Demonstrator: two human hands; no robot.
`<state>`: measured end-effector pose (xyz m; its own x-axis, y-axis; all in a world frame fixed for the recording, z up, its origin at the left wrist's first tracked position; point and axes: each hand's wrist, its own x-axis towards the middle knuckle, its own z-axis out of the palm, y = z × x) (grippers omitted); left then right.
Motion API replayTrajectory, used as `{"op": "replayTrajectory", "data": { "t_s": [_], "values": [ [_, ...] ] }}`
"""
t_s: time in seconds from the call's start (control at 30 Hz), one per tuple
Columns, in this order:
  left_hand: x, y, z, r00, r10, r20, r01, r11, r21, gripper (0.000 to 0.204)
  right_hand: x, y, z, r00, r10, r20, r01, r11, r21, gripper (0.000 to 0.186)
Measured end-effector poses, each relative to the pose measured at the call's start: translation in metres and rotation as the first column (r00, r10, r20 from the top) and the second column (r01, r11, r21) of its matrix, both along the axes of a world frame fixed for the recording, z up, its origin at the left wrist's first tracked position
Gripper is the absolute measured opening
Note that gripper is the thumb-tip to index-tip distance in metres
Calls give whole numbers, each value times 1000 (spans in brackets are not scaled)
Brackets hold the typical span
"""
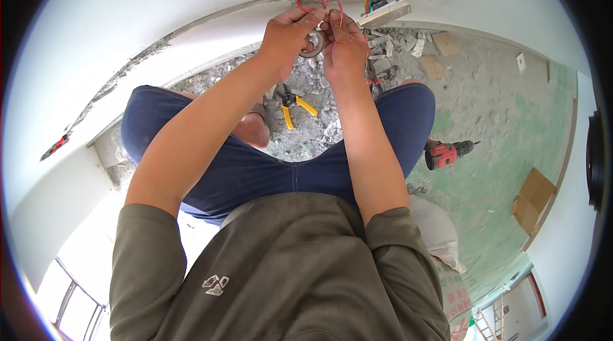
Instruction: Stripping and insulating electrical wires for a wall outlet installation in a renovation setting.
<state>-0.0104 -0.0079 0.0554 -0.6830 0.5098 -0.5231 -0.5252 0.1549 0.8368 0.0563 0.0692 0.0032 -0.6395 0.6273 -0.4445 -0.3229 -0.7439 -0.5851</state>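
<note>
Both of my hands are raised to an opening in the wall, where red wires point(340, 0) come out. My left hand point(285, 39) pinches at a red wire, thumb and forefinger together. Right beside it, my right hand point(345, 47) pinches the same bunch, its fingertips almost touching the left ones. A grey roll of tape point(312, 53) hangs between the two hands; which fingers carry it is partly hidden. The wire ends between the fingertips are too small to make out.
Yellow-handled wire strippers point(289, 115) lie on rubble between my legs. A red cordless drill point(442, 154) rests right of my knee. Green and yellow wires point(368, 0) hang beside a pale box point(385, 15) at the wall. Cardboard point(535, 197) and a white sack point(434, 226) are at the right.
</note>
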Motion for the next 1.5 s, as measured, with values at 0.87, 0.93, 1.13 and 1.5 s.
{"op": "replayTrajectory", "data": {
  "t_s": [0.87,0.93,1.13,1.5],
  "values": [
    [-6,12,0,992,19,125,-26,998,54,24,-1,25,-4,998,63,-11,-63,945,-322,12],
    [-9,11,3,991,-34,127,29,999,42,23,0,33,-5,990,134,-45,-140,907,-397,10],
    [-13,11,3,994,-46,98,48,999,-17,22,-1,30,-9,968,231,-97,-250,873,-418,8],
    [-12,12,3,993,-3,120,4,1000,-8,21,9,-16,9,955,-193,225,81,899,430,23]
  ]
}}
